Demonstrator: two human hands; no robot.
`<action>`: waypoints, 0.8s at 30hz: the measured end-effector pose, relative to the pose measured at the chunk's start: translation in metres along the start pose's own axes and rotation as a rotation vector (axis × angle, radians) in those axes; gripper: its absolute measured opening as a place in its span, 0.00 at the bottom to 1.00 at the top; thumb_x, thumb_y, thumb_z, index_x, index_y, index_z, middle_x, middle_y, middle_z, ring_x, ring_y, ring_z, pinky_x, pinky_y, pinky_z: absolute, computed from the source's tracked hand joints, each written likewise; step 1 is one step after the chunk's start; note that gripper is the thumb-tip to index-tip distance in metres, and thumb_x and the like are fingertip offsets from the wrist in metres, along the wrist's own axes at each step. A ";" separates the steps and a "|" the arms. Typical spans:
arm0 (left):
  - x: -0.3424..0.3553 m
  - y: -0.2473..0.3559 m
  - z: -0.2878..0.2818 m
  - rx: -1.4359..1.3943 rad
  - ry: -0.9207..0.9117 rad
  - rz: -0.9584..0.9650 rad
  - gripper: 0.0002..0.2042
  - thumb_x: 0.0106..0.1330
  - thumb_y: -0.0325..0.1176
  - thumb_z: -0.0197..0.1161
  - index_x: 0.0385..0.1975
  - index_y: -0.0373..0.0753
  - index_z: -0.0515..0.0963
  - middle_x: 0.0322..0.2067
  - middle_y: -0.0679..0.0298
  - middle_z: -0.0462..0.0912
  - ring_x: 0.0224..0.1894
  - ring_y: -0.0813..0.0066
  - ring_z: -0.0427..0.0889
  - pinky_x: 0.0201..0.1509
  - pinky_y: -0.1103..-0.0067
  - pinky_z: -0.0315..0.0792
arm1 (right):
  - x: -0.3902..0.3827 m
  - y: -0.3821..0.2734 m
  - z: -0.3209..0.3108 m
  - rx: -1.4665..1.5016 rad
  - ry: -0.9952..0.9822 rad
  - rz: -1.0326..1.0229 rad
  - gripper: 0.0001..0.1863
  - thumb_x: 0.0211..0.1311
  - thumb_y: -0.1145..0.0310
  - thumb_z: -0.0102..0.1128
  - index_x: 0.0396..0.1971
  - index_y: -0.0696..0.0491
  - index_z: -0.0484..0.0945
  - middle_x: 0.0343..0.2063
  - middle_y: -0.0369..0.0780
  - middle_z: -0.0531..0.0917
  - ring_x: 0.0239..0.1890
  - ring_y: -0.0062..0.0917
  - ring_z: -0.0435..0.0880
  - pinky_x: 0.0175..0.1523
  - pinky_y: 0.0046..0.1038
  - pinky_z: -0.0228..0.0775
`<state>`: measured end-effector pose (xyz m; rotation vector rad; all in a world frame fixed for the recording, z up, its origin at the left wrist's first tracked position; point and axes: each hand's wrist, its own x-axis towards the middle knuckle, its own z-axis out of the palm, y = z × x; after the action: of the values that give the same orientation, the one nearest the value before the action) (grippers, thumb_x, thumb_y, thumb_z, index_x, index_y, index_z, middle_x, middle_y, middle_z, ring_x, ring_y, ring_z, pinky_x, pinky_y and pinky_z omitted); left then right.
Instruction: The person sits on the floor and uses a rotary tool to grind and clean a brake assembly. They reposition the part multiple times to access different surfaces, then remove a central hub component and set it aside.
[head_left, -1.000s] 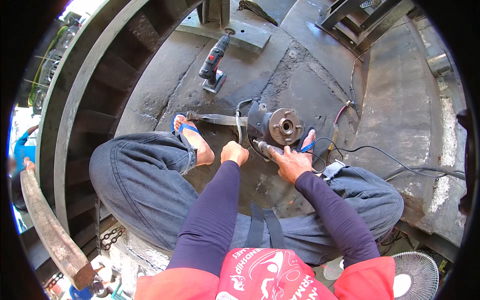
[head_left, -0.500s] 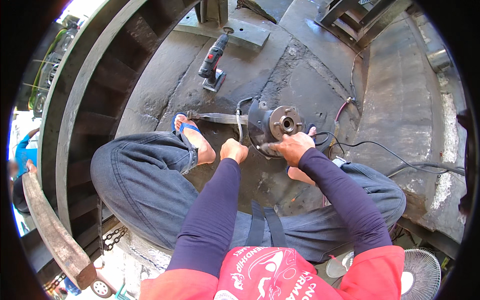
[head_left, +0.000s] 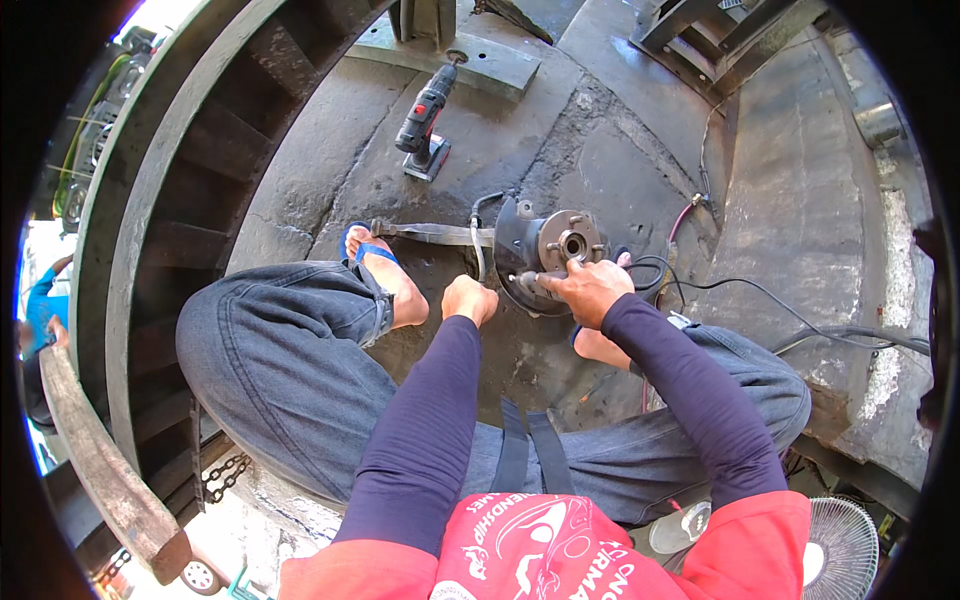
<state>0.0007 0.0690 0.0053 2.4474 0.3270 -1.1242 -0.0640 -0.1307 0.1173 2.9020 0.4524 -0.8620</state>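
A metal wheel hub assembly (head_left: 560,245) with studs and a dark backing plate lies on the concrete floor between my feet. My right hand (head_left: 588,290) grips its lower edge, fingers wrapped on the hub. My left hand (head_left: 470,298) is closed in a fist just left of the hub, beside a hose (head_left: 478,240); what it holds is hidden. A flat metal arm (head_left: 425,233) runs left from the hub toward my left foot in a blue sandal (head_left: 385,278).
A red and black cordless drill (head_left: 425,118) lies farther out on the floor. Black cables (head_left: 760,300) trail to the right. A white fan (head_left: 840,550) sits at lower right. A curved steel frame (head_left: 150,220) and a chain (head_left: 225,478) are on the left.
My right hand has moved from the floor near my right foot up onto the hub and taken hold of it. My left hand stayed in place.
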 end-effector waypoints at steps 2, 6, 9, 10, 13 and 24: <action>0.000 -0.001 0.002 -0.005 0.004 0.007 0.17 0.61 0.32 0.65 0.47 0.30 0.86 0.52 0.42 0.86 0.58 0.47 0.85 0.59 0.67 0.79 | -0.007 -0.004 0.005 0.003 -0.056 -0.031 0.30 0.65 0.67 0.60 0.67 0.31 0.76 0.42 0.48 0.87 0.41 0.40 0.92 0.42 0.39 0.83; 0.000 0.001 0.005 -0.017 -0.016 0.005 0.17 0.60 0.32 0.66 0.47 0.30 0.86 0.52 0.43 0.87 0.57 0.48 0.86 0.59 0.67 0.79 | -0.027 -0.017 0.023 0.102 0.017 0.098 0.34 0.64 0.67 0.60 0.72 0.34 0.69 0.47 0.53 0.83 0.42 0.43 0.91 0.45 0.43 0.83; -0.001 0.004 0.007 -0.028 -0.014 0.028 0.17 0.60 0.33 0.67 0.46 0.30 0.86 0.52 0.42 0.87 0.57 0.47 0.86 0.58 0.67 0.79 | -0.037 -0.025 0.035 0.146 0.013 0.132 0.39 0.60 0.68 0.64 0.74 0.37 0.66 0.46 0.52 0.81 0.42 0.45 0.90 0.47 0.43 0.82; 0.000 0.005 0.007 -0.027 -0.005 0.027 0.17 0.60 0.33 0.67 0.46 0.30 0.86 0.52 0.42 0.87 0.57 0.47 0.86 0.58 0.67 0.79 | -0.037 -0.026 0.037 0.156 0.009 0.143 0.40 0.60 0.68 0.64 0.74 0.37 0.66 0.45 0.52 0.81 0.42 0.45 0.90 0.47 0.43 0.82; -0.002 0.005 0.006 -0.034 -0.002 0.030 0.17 0.60 0.33 0.67 0.47 0.30 0.86 0.52 0.42 0.86 0.58 0.46 0.85 0.59 0.66 0.79 | -0.037 -0.027 0.040 0.169 0.022 0.164 0.40 0.59 0.69 0.65 0.74 0.37 0.66 0.45 0.51 0.81 0.44 0.44 0.90 0.48 0.45 0.81; -0.005 0.008 0.002 -0.046 -0.008 0.045 0.17 0.61 0.35 0.67 0.47 0.30 0.86 0.52 0.41 0.86 0.58 0.46 0.85 0.59 0.66 0.79 | -0.037 -0.025 0.032 0.095 -0.005 0.188 0.30 0.71 0.68 0.52 0.72 0.32 0.69 0.42 0.49 0.83 0.46 0.41 0.90 0.47 0.41 0.83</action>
<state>-0.0007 0.0603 0.0096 2.3976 0.2903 -1.0955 -0.1179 -0.1217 0.1111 2.9654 0.1383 -0.8838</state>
